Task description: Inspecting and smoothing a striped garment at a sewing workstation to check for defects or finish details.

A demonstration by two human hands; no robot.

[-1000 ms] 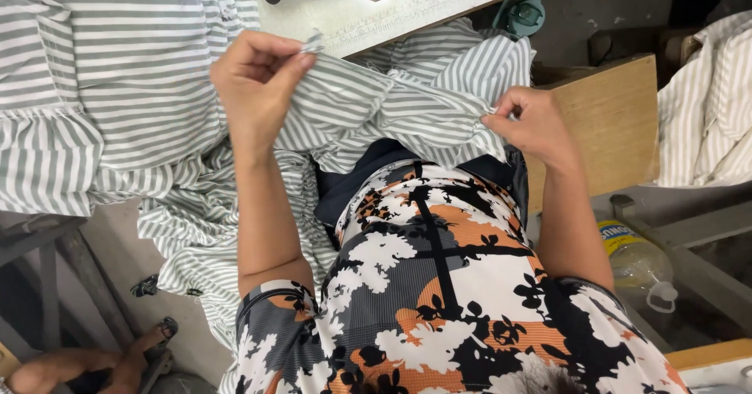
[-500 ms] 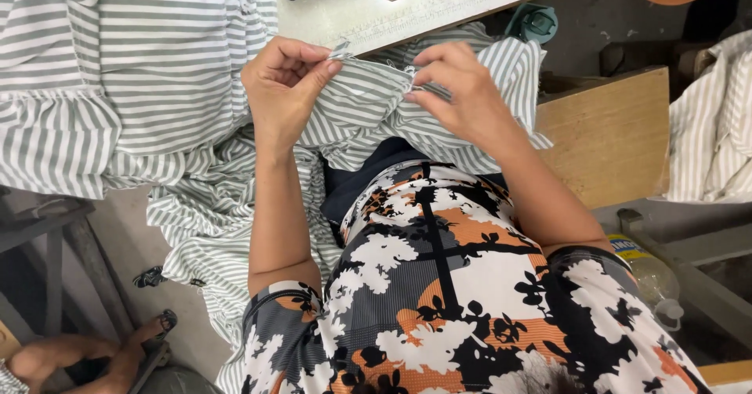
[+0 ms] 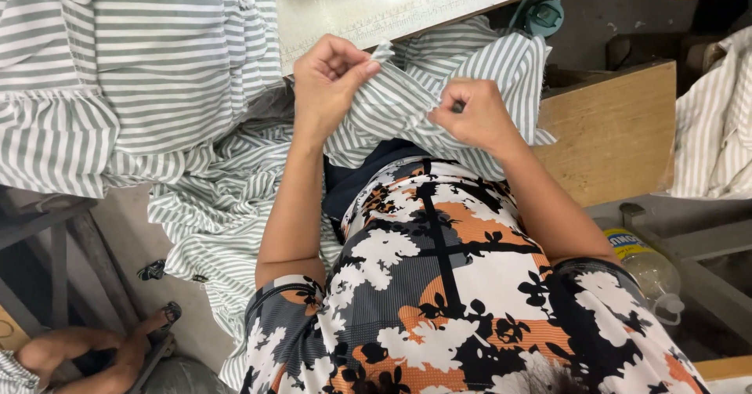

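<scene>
A grey-and-white striped fabric (image 3: 157,73) spreads across the work table and hangs down over my lap. My left hand (image 3: 329,77) pinches a folded edge of this cloth between thumb and fingers, just below the pale sewing machine bed (image 3: 345,2). My right hand (image 3: 474,116) grips the same edge a short way to the right, fingers curled tight. The strip of cloth between both hands is bunched and creased. My floral black, white and orange garment (image 3: 439,284) fills the lower middle of the view.
A wooden panel (image 3: 611,128) stands to the right, with more striped cloth (image 3: 717,128) beyond it. A plastic bottle (image 3: 646,265) lies at the lower right. Another person's foot in a sandal (image 3: 102,351) shows at the lower left beside a dark metal frame (image 3: 47,237).
My right hand has moved left along the fabric edge, closing the gap to my left hand. The cloth between them has gone from stretched to bunched.
</scene>
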